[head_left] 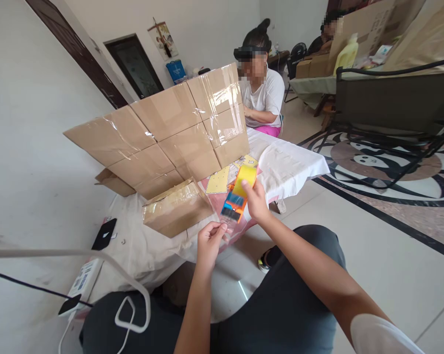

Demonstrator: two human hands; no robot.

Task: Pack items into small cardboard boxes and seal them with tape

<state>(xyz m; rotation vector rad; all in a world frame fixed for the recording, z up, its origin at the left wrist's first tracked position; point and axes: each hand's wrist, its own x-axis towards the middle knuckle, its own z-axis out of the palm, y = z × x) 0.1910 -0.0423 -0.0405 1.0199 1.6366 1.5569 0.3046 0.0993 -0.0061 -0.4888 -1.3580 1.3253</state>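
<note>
My right hand (257, 200) is wrapped round an orange and blue tape dispenser (233, 202) with a yellow-looking roll of tape in it. Below the dispenser's black front end, my left hand (210, 241) pinches the loose end of clear tape (229, 225), fingertips together. Both hands are held over the near edge of the table. Just left of them a small cardboard box (179, 206) lies on the cloth, shiny tape along its top edge. Behind it stands a wall of taped cardboard boxes (162, 135).
Yellow printed sheets (218, 181) lie on the white tablecloth (291, 160). A black phone-like object (104, 234) and a white power strip (83, 280) are at left, near a white bent tube (133, 282). Across the table sits a person (263, 93); a folding chair (387, 108) stands right.
</note>
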